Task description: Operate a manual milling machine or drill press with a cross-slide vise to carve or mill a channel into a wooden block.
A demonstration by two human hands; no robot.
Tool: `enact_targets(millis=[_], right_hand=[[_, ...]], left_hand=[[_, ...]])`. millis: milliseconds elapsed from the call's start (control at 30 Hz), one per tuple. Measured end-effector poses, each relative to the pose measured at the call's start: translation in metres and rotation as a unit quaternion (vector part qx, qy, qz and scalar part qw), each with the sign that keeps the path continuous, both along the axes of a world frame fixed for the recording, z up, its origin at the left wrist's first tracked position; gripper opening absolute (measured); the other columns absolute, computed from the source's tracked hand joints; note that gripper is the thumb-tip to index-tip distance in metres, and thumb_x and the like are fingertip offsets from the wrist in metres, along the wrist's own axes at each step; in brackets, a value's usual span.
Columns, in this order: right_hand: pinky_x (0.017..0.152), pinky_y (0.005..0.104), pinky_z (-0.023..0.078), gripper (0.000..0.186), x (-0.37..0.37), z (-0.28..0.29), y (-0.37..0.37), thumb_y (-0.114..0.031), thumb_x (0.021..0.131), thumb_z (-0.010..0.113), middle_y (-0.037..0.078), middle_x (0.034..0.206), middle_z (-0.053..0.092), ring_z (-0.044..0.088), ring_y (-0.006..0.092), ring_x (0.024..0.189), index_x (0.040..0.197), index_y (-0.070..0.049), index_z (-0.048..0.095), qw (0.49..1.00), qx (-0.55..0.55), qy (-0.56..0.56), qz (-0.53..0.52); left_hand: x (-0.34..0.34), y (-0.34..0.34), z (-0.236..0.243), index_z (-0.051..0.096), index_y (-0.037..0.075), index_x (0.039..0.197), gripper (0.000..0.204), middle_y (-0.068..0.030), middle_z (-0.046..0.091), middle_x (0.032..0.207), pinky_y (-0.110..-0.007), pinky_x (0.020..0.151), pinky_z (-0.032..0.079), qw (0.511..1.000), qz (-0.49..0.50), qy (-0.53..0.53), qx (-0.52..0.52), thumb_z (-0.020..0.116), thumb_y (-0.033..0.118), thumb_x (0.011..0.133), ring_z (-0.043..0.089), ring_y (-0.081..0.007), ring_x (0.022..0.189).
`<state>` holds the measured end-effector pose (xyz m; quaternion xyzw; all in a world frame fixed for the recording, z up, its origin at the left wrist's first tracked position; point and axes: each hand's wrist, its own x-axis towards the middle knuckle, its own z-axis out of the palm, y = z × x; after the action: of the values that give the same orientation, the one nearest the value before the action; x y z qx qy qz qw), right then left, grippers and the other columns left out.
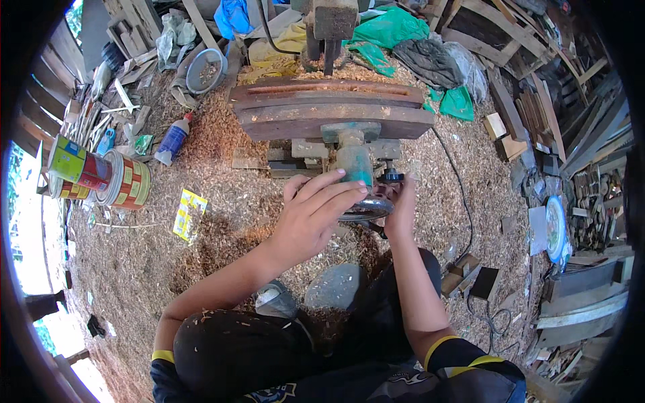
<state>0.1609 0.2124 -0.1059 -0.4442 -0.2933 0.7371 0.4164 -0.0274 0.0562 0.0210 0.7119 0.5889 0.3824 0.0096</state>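
Observation:
In front of me is a wood-jawed clamp on a machine, with a long dark wooden piece [336, 119] across its face. A green cylindrical shaft housing [354, 161] sticks out from it towards me and ends in a metal handwheel [368, 209]. My left hand [316, 213] wraps over the wheel's left side, its fingers lying across the rim beside the green housing. At the right side of the wheel, my right hand [401, 209] is closed on the rim, next to a black knob [390, 176]. Its fingers are partly hidden.
Wood shavings cover the floor. At left lie stacked paint cans [127, 180], a blue bottle [174, 140], a yellow packet [190, 215] and a grey bucket [207, 71]. A black cable [463, 195] runs at right, near wood blocks [462, 274]. Green plastic sheeting [390, 30] lies behind the machine.

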Motion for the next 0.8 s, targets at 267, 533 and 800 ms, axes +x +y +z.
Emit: enact_targets(millis=[267,533,800], right_hand=[[0.070,0.0354,0.056,0.047,-0.007,0.021,0.000,-0.051,0.113,0.057,0.009,0.081,0.071,0.065,0.0215,0.070,0.110,-0.004,0.063,0.963,-0.201,0.178,-0.031],[0.066,0.0347,0.053,0.043,-0.008,-0.002,-0.004,-0.047,0.111,0.065,0.006,0.088,0.068,0.062,0.0176,0.071,0.120,-0.005,0.060,0.999,0.044,-0.003,-0.028],[0.064,0.0331,0.054,0.054,-0.007,0.012,-0.002,-0.049,0.114,0.056,0.011,0.084,0.069,0.068,0.0210,0.068,0.111,0.004,0.065,0.988,-0.099,0.120,-0.007]], left_hand=[[-0.001,0.000,0.002,0.067,0.015,0.144,0.064,-0.0033,0.072,0.148,-0.049,0.108,0.037,1.000,-0.004,-0.018,0.002,0.063,-0.007,0.084,0.060,-0.0321,0.143],[-0.002,-0.002,0.005,0.066,0.017,0.145,0.059,-0.0008,0.071,0.147,-0.048,0.110,0.037,1.000,0.005,0.002,0.001,0.071,0.001,0.089,0.060,-0.0280,0.142],[0.001,0.000,0.003,0.066,0.017,0.145,0.057,-0.0004,0.071,0.147,-0.048,0.110,0.036,1.000,0.003,0.003,0.006,0.070,0.002,0.091,0.060,-0.0275,0.142]])
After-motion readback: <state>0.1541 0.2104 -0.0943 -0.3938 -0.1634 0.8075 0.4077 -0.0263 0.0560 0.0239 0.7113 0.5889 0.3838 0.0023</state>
